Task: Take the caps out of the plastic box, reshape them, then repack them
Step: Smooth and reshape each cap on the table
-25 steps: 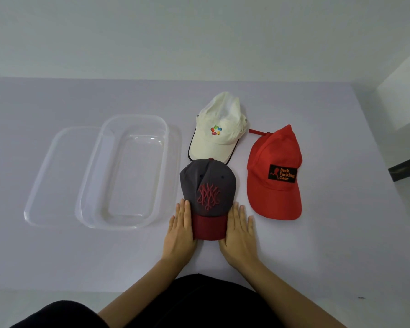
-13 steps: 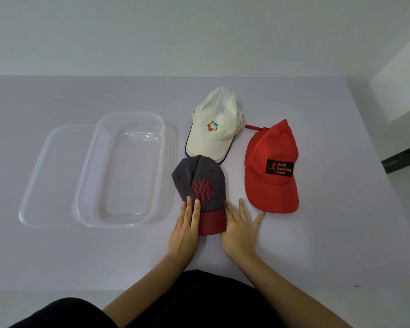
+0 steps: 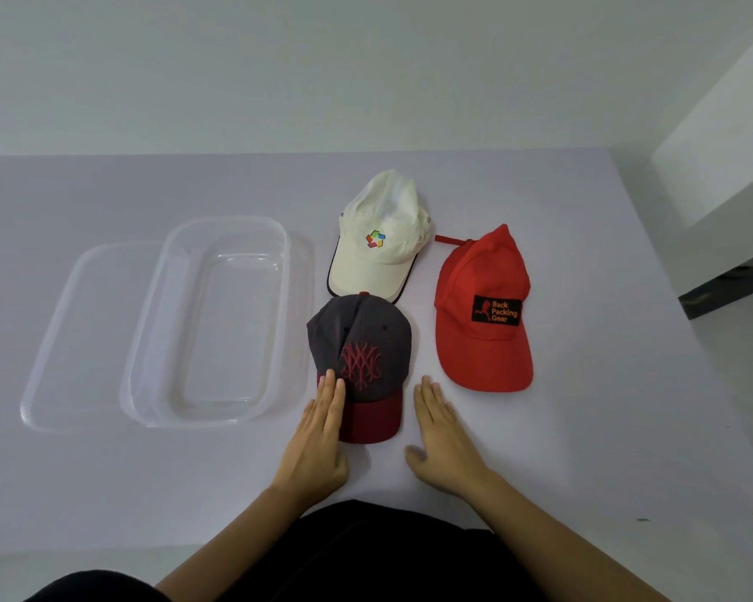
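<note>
Three caps lie on the pale table (image 3: 105, 493). A grey cap with a dark red brim (image 3: 366, 362) sits nearest me. Behind it lies a cream cap with a coloured logo (image 3: 379, 249), and to the right a red cap with a black patch (image 3: 483, 315). The clear plastic box (image 3: 209, 323) stands empty to the left. My left hand (image 3: 318, 436) lies flat, fingers resting on the left edge of the grey cap's brim. Flat on the table just right of that brim is my right hand (image 3: 444, 441), apart from the cap.
The box's clear lid (image 3: 66, 341) lies partly under the box on its left side. The table's right edge (image 3: 687, 323) runs diagonally, with a white wall and dark floor beyond it.
The grey cap has shifted slightly to the left. My right hand has drawn away from its brim, leaving a gap. My left hand stays on the brim's left edge.
</note>
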`<action>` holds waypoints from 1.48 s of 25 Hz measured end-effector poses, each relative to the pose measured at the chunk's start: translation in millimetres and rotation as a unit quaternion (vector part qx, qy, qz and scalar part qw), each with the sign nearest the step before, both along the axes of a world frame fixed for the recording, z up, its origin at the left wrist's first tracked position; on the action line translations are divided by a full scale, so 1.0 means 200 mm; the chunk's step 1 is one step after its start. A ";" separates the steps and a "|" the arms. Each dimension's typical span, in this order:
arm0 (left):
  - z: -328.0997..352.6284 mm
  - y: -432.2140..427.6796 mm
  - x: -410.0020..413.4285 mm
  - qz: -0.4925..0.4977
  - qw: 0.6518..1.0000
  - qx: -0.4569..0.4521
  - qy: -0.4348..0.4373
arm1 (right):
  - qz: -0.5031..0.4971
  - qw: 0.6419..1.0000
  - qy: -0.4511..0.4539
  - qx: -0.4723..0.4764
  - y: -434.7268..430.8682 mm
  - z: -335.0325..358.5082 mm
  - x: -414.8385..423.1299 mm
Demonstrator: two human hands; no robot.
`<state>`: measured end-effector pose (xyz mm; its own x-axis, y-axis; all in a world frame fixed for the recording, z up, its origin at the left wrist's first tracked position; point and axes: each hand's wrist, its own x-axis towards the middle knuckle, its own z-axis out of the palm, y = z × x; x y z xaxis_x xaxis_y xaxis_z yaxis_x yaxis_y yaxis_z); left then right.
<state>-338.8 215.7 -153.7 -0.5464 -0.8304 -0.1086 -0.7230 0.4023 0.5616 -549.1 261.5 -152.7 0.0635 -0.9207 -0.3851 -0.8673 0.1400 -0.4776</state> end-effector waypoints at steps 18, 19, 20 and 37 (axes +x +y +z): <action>0.10 -0.17 -1.04 -0.017 0.988 0.056 -0.143 | -0.186 0.966 0.104 -0.143 0.03 -0.10 -0.60; 0.11 -0.16 -1.05 -0.015 0.988 0.063 -0.142 | -0.204 0.963 0.093 -0.147 0.03 -0.11 -0.62; 0.12 -0.14 -1.05 -0.020 0.988 0.066 -0.142 | -0.227 0.961 0.078 -0.136 0.01 -0.10 -0.65; 0.18 -0.18 -0.86 -0.034 0.979 0.186 0.072 | -0.286 0.934 -0.144 -0.160 -0.02 0.09 -0.54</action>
